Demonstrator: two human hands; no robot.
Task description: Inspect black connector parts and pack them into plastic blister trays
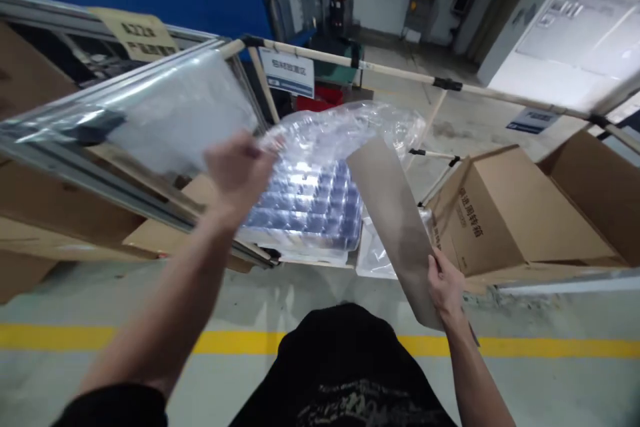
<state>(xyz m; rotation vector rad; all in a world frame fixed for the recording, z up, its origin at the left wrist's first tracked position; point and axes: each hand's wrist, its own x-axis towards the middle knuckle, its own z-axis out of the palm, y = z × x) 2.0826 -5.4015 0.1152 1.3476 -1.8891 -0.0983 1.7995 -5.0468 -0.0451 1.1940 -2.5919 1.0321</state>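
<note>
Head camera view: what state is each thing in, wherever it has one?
Clear film, crumpled
Left hand, blurred, apparently closed on the clear film
Gray board, slanted
Right hand, gripping the gray board
Ribbed plastic items, in rows
Cardboard box, apparently open

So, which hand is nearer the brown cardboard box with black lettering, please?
The right hand, by the box's near left edge; the left hand is well left, holding clear plastic film.
</note>
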